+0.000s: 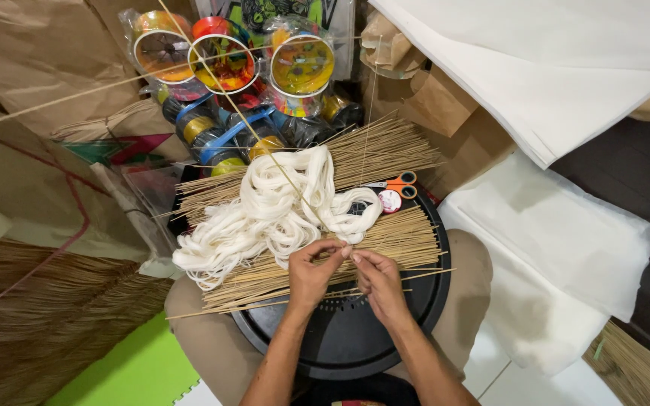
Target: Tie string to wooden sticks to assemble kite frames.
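Stick Crossing Pinched Over Lap Tray

Thin bamboo stick (265,128) runs diagonally upward from the fingertips. Left hand (311,272) and right hand (376,280) both pinch it above the round black tray (415,301), which holds bundled sticks (393,240), white string (272,207) and orange scissors (399,184).

Both bare forearms rise from the bottom centre of the frame and converge just below its middle, where the left hand (311,272) and the right hand (377,282) meet, fingers curled and fingertips (345,251) pinched together, nearly touching each other.
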